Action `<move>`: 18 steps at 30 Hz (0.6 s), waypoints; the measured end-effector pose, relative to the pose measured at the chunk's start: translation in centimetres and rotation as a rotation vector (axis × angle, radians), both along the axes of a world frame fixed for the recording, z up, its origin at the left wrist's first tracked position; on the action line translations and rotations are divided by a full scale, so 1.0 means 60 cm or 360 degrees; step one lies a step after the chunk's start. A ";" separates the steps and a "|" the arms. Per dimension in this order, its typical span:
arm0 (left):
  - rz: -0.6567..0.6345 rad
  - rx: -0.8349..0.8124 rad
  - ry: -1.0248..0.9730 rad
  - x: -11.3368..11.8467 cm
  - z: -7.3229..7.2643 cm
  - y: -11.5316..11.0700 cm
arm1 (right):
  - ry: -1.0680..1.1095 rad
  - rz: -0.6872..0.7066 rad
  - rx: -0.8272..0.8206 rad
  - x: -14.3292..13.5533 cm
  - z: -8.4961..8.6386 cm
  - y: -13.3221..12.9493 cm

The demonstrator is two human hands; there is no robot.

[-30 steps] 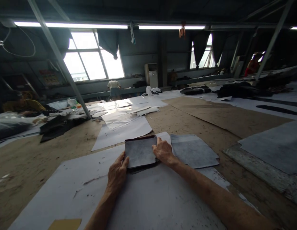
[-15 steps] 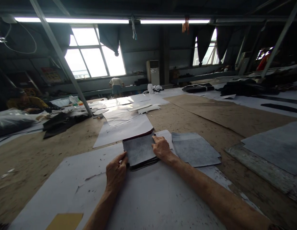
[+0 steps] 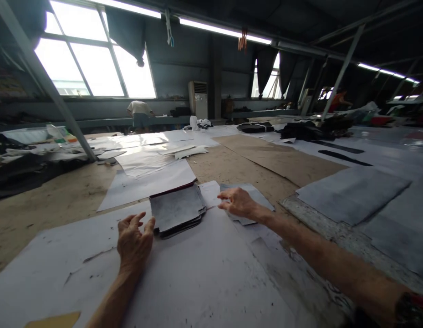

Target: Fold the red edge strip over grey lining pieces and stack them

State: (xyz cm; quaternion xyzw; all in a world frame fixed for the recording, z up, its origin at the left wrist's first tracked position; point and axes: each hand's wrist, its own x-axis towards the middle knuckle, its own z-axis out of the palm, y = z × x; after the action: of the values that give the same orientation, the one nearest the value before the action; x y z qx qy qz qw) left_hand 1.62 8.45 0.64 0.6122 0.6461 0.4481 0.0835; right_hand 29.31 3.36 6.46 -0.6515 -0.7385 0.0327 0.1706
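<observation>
A stack of grey cut fabric pieces (image 3: 177,207) with dark edges lies on white paper (image 3: 197,278) in front of me. Just left of the stack is my left hand (image 3: 134,237), its fingers bent but apart, with nothing in them. My right hand (image 3: 239,202) hovers over a second grey piece (image 3: 261,196) to the right of the stack and partly hides it. Its fingers are spread and hold nothing. Between the stack and that piece lies a small white sheet (image 3: 210,191).
Larger grey sheets (image 3: 351,193) lie at the right on a worn board (image 3: 300,212). Brown paper (image 3: 266,157) and white sheets (image 3: 146,182) cover the table farther off. A slanted metal post (image 3: 57,95) rises at the left. A person (image 3: 139,114) stands by the far wall.
Both hands have come off the stack: the left has drawn back a little, the right has moved right over the other grey piece. The view has turned to the right.
</observation>
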 end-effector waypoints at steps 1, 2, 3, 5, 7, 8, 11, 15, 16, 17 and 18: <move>0.0006 0.0013 0.0020 0.001 0.000 -0.001 | -0.0042 0.0043 -0.0046 0.020 0.001 -0.022; 0.0011 0.0024 0.0039 0.003 0.000 -0.003 | -0.0085 0.0080 -0.0087 0.038 0.001 -0.043; 0.0015 0.0035 0.0060 0.004 0.001 -0.004 | -0.0118 0.0106 -0.0122 0.055 -0.001 -0.061; 0.0020 0.0052 0.0107 0.006 0.002 -0.006 | -0.0221 0.0175 -0.0140 0.080 -0.008 -0.089; 0.0019 0.0068 0.0168 0.007 0.002 -0.007 | -0.0335 0.0259 -0.0110 0.094 -0.020 -0.104; 0.0017 0.0078 0.0201 0.008 0.002 -0.007 | -0.0384 0.0300 -0.0092 0.098 -0.027 -0.107; 0.0010 0.0137 0.0303 0.009 0.000 -0.010 | -0.0430 0.0345 -0.0072 0.099 -0.044 -0.109; -0.0049 0.0499 0.0548 0.004 -0.007 -0.014 | -0.0393 0.0165 0.0003 0.089 -0.053 -0.108; -0.0115 0.0616 0.0610 0.002 -0.007 -0.016 | -0.0371 0.0061 0.0041 0.087 -0.054 -0.107; -0.0213 0.0712 0.0661 0.001 -0.007 -0.018 | -0.0346 -0.0054 0.0081 0.085 -0.055 -0.106; -0.0342 0.0777 0.0700 0.003 -0.006 -0.021 | -0.0319 -0.0167 0.0116 0.084 -0.056 -0.104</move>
State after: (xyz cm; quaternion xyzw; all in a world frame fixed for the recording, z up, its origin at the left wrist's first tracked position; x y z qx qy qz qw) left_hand 1.78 7.19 0.28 0.7606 0.4541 0.4356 -0.1600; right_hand 34.34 -2.88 3.09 -0.6827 -0.7173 -0.0684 0.1212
